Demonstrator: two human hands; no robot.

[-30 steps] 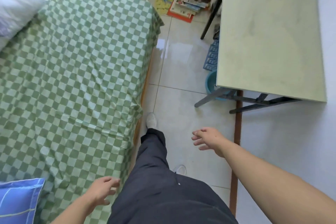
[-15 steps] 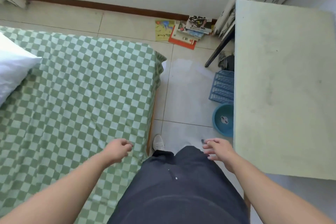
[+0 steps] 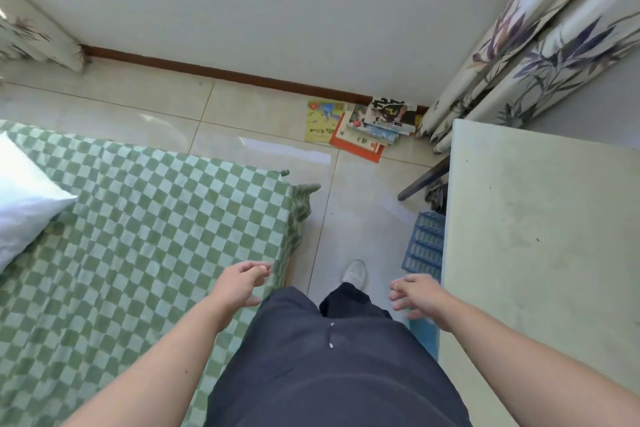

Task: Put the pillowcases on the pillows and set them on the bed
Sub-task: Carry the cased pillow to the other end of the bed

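Note:
A bed (image 3: 145, 236) with a green-and-white checked sheet fills the left side. A bare white pillow (image 3: 24, 204) lies on it at the far left edge, partly cut off. My left hand (image 3: 240, 282) hangs over the bed's right edge with loosely curled fingers and holds nothing. My right hand (image 3: 417, 295) hovers above the floor beside the table, fingers relaxed and empty. No pillowcase is in view.
A pale green table (image 3: 540, 246) stands at the right, with a blue crate (image 3: 424, 243) under its edge. Books (image 3: 363, 126) lie stacked on the tiled floor by the wall. Flowered curtains (image 3: 540, 42) hang at upper right. My legs and a white shoe (image 3: 354, 274) stand between bed and table.
The view has lifted toward the wall, so the blue pillowcase at lower left has left the frame. Both hands have come in close to my legs, still empty.

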